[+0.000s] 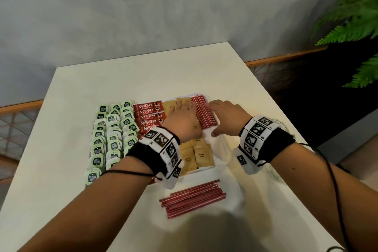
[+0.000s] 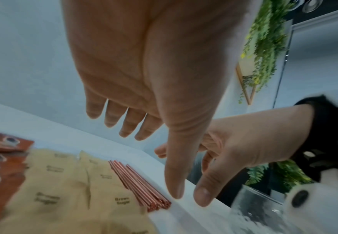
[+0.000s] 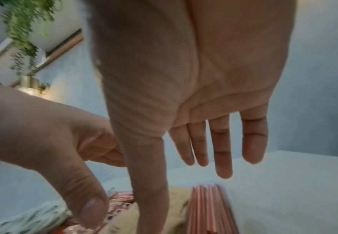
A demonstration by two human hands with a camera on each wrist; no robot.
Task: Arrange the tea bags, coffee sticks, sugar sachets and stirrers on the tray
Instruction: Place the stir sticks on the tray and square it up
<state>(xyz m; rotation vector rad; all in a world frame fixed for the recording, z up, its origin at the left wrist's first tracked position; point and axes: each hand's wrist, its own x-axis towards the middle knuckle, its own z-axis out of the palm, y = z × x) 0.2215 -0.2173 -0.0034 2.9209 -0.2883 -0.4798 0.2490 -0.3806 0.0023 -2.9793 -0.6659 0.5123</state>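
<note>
A white tray (image 1: 207,132) holds rows of green tea bags (image 1: 112,135), red coffee sticks (image 1: 149,114), brown sugar sachets (image 1: 194,155) and a row of red stirrers (image 1: 204,112) at its right end. My left hand (image 1: 184,116) lies flat over the sachets, at the stirrers' left side. On their right side is my right hand (image 1: 227,114), fingers straight and thumb down by the near ends. Neither hand holds anything. The left wrist view shows the stirrers (image 2: 140,185) beside the sachets (image 2: 68,190); the stirrers (image 3: 210,209) also appear in the right wrist view.
A second loose pile of red stirrers (image 1: 192,198) lies on the white table (image 1: 102,80) in front of the tray. Something of clear plastic or glass (image 1: 225,149) sits under my right wrist. A green plant (image 1: 356,22) hangs at the far right.
</note>
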